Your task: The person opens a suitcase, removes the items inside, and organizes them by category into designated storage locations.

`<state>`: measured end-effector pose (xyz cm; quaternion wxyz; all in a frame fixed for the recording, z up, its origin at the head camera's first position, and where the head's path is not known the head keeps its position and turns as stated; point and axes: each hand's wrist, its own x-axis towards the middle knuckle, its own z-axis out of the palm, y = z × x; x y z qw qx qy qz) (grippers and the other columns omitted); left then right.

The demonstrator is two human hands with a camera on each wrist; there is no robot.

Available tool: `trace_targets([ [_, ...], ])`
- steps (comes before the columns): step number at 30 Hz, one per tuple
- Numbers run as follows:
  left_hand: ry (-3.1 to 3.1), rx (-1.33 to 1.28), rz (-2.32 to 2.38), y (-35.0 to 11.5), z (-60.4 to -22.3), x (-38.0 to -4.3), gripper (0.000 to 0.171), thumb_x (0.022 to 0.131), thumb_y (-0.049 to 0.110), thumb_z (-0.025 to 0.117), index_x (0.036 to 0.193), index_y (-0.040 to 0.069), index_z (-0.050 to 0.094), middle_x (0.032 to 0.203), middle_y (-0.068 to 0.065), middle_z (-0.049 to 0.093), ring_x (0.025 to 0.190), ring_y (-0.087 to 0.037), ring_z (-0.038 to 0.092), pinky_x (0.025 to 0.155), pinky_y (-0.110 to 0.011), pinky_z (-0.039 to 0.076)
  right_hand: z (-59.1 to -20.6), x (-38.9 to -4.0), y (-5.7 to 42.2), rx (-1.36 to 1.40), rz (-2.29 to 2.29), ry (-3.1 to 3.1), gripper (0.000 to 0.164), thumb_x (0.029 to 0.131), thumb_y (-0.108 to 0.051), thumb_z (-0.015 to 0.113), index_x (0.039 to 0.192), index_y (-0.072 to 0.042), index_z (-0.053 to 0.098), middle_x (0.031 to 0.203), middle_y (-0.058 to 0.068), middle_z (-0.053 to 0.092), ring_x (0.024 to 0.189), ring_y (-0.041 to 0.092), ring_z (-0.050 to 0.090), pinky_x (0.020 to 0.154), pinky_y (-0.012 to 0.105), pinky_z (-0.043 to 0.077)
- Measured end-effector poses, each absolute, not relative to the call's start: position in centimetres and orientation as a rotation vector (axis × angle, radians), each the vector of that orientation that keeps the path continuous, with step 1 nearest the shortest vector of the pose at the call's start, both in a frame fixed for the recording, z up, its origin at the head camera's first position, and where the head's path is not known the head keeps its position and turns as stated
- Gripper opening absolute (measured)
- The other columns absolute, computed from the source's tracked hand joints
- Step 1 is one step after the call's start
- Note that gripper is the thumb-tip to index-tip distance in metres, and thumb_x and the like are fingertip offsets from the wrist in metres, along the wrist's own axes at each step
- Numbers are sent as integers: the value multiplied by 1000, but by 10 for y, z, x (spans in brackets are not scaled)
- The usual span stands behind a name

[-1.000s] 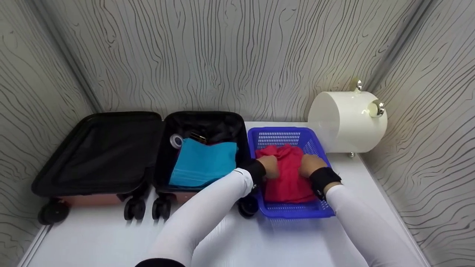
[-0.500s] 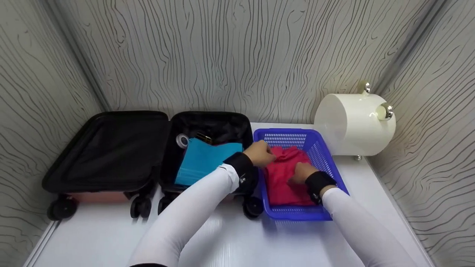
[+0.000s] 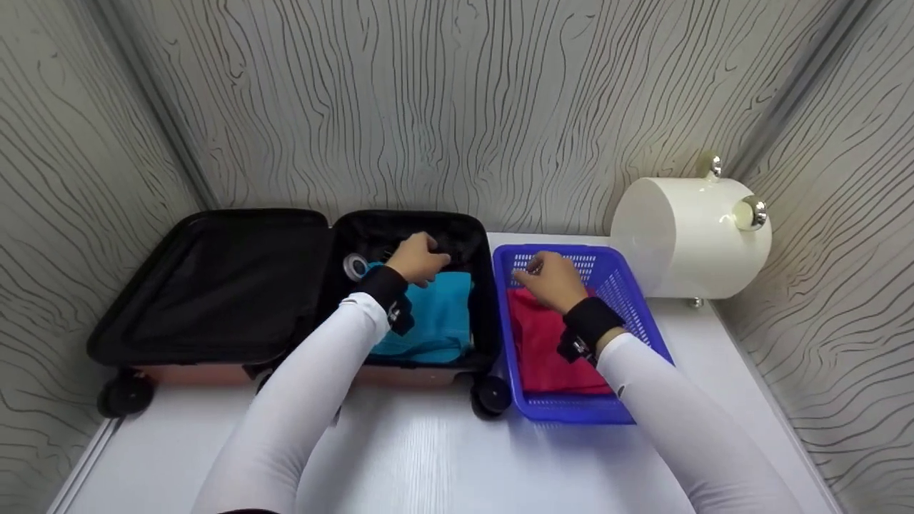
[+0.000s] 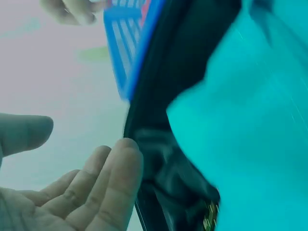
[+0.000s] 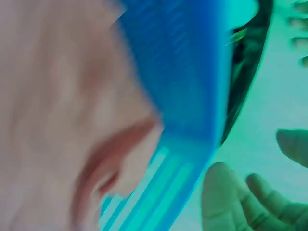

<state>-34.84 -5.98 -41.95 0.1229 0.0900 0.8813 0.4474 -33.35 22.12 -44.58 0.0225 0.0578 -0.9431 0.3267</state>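
My left hand point(image 3: 418, 258) hovers above the packed half of the black-lined suitcase point(image 3: 488, 307), over a folded teal cloth point(image 3: 439, 325). Its thumb and fingers are apart and hold nothing, as the left wrist view confirms. My right hand point(image 3: 553, 280) is raised over the back part of the blue plastic basket point(image 3: 580, 412), its fingers loosely bent. In the right wrist view a gap shows between thumb and fingers point(image 5: 221, 197), with nothing in it. Below that hand, a folded red cloth point(image 3: 557, 357) lies flat in the basket; the hand and wristband hide part of it.
The suitcase's other half point(image 3: 207, 285) lies open at the left, beside a patterned wall. A white roll or round disc point(image 3: 355, 267) sits in the packed half's back left. Right of the basket, a cream drum-shaped stool point(image 3: 700, 235) lies on its side on the white tabletop point(image 3: 443, 457).
Both hands have let go of the red cloth, which now lies flatter. The left hand moved left from the basket to above the suitcase; the right hand rose and shifted toward the basket's back.
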Motion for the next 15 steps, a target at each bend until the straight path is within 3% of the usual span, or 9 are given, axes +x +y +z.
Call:
trace_targets([
  [2, 2598, 251, 1262, -75, -419, -350, 58, 111, 24, 58, 157, -9, 42, 151, -33, 55, 101, -36, 74, 92, -46, 64, -441, -332, 208, 170, 1184, -2888, 37, 101, -28, 75, 113, 7, 71, 94, 20, 76, 74, 22, 72, 66, 32, 58],
  [4, 2645, 226, 1194, -87, -422, -354, 58, 110, 24, 59, 155, -9, 45, 147, -31, 58, 83, -28, 69, 80, -42, 63, -439, -332, 196, 158, 1356, -2871, 39, 102, -27, 75, 118, 8, 69, 90, 20, 75, 65, 19, 73, 59, 28, 59],
  [5, 2673, 214, 1157, -93, -425, -358, 49, 109, 23, 60, 145, -10, 55, 134, -28, 65, 73, -23, 64, 72, -38, 61, -438, -332, 190, 144, 1445, -2866, 41, 102, -25, 75, 121, 10, 67, 89, 20, 75, 63, 19, 74, 57, 28, 60],
  [7, 2710, 187, 1078, -103, -431, -363, 42, 106, 23, 63, 134, -9, 62, 116, -21, 67, 66, -17, 52, 65, -33, 52, -440, -333, 180, 111, 1597, -2871, 47, 103, -24, 74, 130, 13, 63, 92, 22, 75, 64, 20, 75, 58, 29, 63],
  [11, 2728, 158, 883, -121, -441, -368, 35, 102, 22, 66, 119, -9, 65, 96, -10, 57, 72, -17, 47, 69, -31, 44, -447, -332, 162, 84, 1740, -2938, 61, 106, -23, 69, 146, 19, 49, 115, 35, 74, 79, 28, 81, 68, 31, 66],
  [13, 2709, 154, 779, -127, -444, -367, 46, 102, 21, 66, 133, -13, 61, 106, -13, 57, 78, -19, 47, 76, -32, 43, -451, -330, 156, 94, 1739, -2995, 65, 107, -24, 68, 150, 20, 45, 129, 39, 69, 89, 34, 82, 73, 32, 67],
  [15, 2698, 186, 652, -133, -448, -368, 48, 102, 20, 65, 134, -16, 60, 111, -17, 57, 80, -20, 46, 78, -32, 42, -456, -327, 150, 111, 1693, -3063, 59, 108, -26, 67, 143, 17, 51, 125, 36, 69, 97, 37, 82, 78, 35, 67],
])
